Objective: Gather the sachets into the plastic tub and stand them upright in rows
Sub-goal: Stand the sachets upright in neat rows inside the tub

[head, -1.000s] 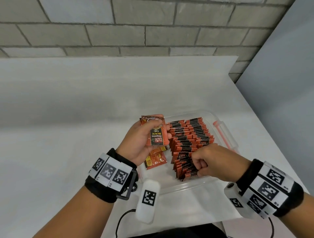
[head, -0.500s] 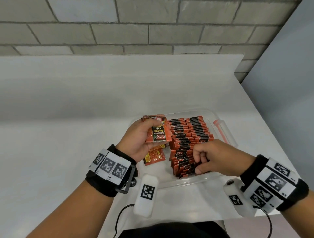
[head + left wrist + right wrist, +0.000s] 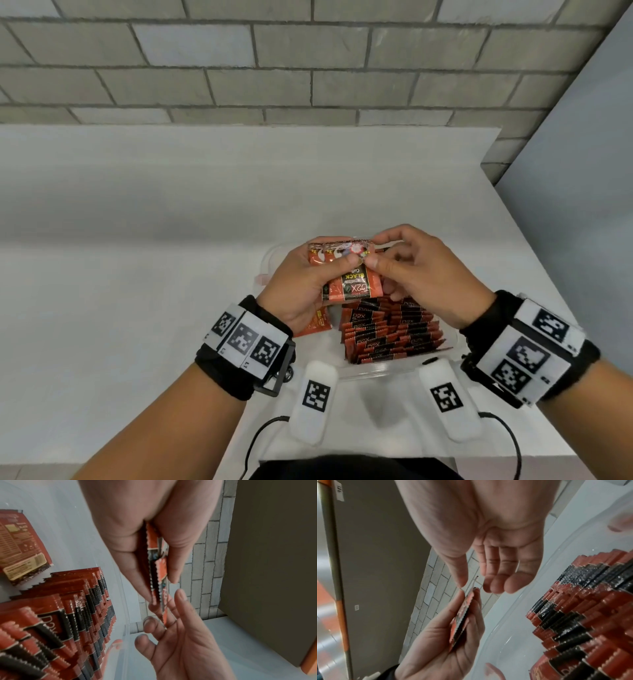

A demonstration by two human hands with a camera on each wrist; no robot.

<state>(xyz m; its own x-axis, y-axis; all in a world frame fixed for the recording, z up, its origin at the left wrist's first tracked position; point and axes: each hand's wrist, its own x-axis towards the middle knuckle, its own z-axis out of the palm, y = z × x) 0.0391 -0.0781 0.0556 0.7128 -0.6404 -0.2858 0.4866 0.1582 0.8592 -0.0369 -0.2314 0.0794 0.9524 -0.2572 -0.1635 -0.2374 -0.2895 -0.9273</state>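
The sachets [image 3: 388, 334] standing in the clear, colourless plastic tub [image 3: 376, 371] at the surface's near right corner are red-orange with black bands and pale lettering, their saw-toothed tops making a red-and-black stepped pattern, and the few sachets in the left hand [image 3: 301, 291] show the same red-orange with a black panel, white and yellow print. A loose sachet [image 3: 20, 547] lying on the tub floor is dark red with a cream label block. The surface [image 3: 171, 274] is plain white, the wall [image 3: 274, 58] behind is grey brick with dark joints, and both wristbands [image 3: 245, 346] are black with white squares of black-and-white marker pattern.
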